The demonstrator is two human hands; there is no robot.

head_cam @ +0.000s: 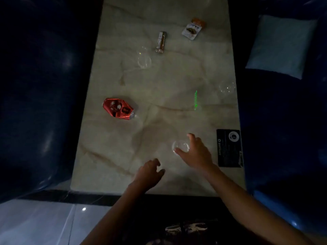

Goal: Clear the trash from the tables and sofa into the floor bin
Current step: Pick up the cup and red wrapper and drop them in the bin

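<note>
Dim marble table: right hand closing round clear cup, grip rim gently w/o crushing; left hand loosely curled, empty

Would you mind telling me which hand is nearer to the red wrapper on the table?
Left. The left hand hovers over the near edge, below and right of the red wrapper; the right hand is farther right, around a clear cup.

No text is legible; print on the black card and white snack packet is blurred.
</note>
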